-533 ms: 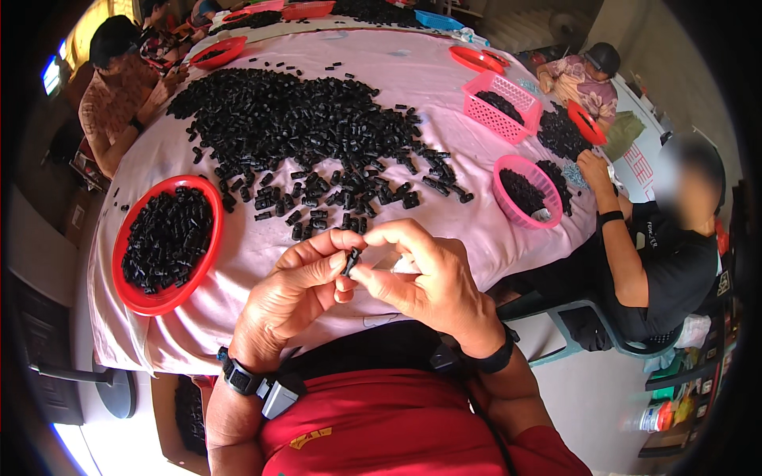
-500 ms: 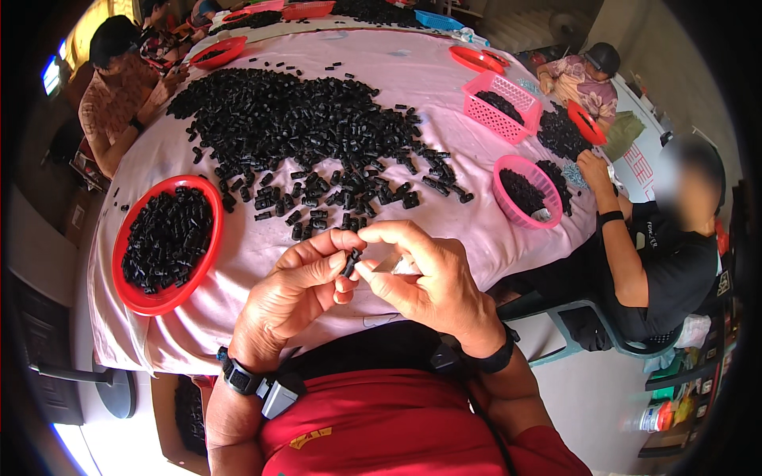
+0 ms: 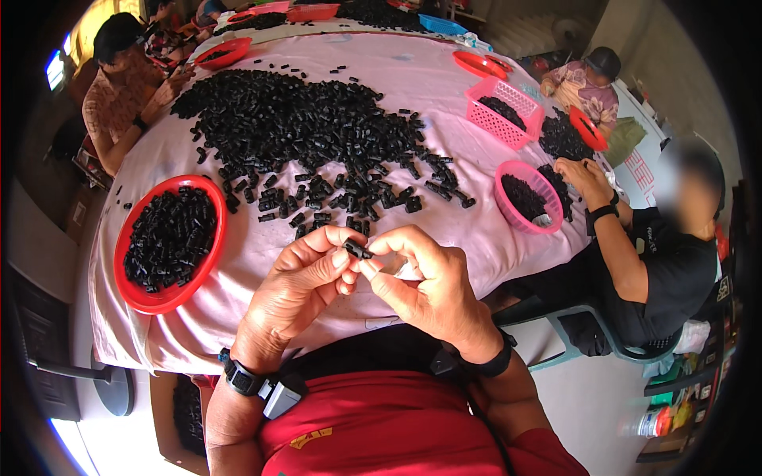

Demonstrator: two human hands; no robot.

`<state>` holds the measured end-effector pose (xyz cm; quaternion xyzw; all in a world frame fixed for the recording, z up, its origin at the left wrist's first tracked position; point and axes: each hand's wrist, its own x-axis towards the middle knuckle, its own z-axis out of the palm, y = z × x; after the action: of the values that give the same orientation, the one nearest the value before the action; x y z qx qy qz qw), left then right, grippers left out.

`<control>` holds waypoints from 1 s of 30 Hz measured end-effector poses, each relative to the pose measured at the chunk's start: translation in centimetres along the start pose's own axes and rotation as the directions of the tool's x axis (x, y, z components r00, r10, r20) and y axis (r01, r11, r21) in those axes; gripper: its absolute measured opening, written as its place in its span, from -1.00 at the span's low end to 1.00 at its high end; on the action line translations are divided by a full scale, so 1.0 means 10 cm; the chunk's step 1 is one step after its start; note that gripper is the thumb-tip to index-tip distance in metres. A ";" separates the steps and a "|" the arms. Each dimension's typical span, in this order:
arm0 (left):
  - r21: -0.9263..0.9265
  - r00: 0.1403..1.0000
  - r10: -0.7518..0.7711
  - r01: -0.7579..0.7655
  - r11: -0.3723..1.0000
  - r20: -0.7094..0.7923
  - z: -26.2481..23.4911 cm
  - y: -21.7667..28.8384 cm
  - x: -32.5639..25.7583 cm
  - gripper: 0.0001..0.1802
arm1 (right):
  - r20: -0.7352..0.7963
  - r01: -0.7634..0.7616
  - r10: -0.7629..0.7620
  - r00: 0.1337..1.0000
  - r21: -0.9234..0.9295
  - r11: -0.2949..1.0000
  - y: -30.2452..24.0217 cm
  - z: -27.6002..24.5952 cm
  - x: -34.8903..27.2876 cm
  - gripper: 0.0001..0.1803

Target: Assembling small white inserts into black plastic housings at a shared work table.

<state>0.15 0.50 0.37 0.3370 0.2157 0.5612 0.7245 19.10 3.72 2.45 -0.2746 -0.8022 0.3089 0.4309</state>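
Above the near edge of the table, my left hand (image 3: 295,279) pinches a small black cylindrical plastic part (image 3: 357,249) between thumb and forefinger. The part lies tilted, its right end close to the fingertips of my right hand (image 3: 438,287). My right hand's thumb and forefinger are curled together at that end; whether they grip the part cannot be made out. A pale, whitish thing (image 3: 409,270) shows in the right palm, partly hidden by the fingers. Just beyond my hands spreads a large pile of similar black parts (image 3: 278,119).
A red basin (image 3: 120,266) full of black parts stands at left. To the right are a round pink basket (image 3: 506,208) and a rectangular pink basket (image 3: 500,136), both holding parts. A co-worker (image 3: 675,262) sits at right; others sit around the pink-covered table (image 3: 444,230).
The black part has turned from nearly upright to lying slantwise between my fingertips. My hands stay in about the same place. The co-worker at right has brought both hands together.
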 end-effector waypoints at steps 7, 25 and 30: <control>0.028 1.000 0.020 -0.020 0.999 0.009 0.01 -0.01 0.00 -0.74 | 0.001 0.071 -0.072 0.997 -0.166 0.984 -0.07 0.00 0.01 -0.70; 0.088 0.992 -0.078 0.069 0.994 0.103 0.05 0.07 -0.05 -0.76 | 0.014 0.106 -0.111 0.994 -0.447 0.888 -0.04 -0.01 0.05 -0.44; 0.071 0.984 -0.087 0.076 0.995 0.153 0.03 0.08 -0.04 -0.76 | 0.044 0.067 -0.052 0.998 -0.494 0.867 -0.03 -0.03 0.04 -0.43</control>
<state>-0.33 0.14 1.12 0.3942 0.1899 0.4957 0.7503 19.12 3.88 3.05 -0.3463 -0.8688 0.0840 0.3437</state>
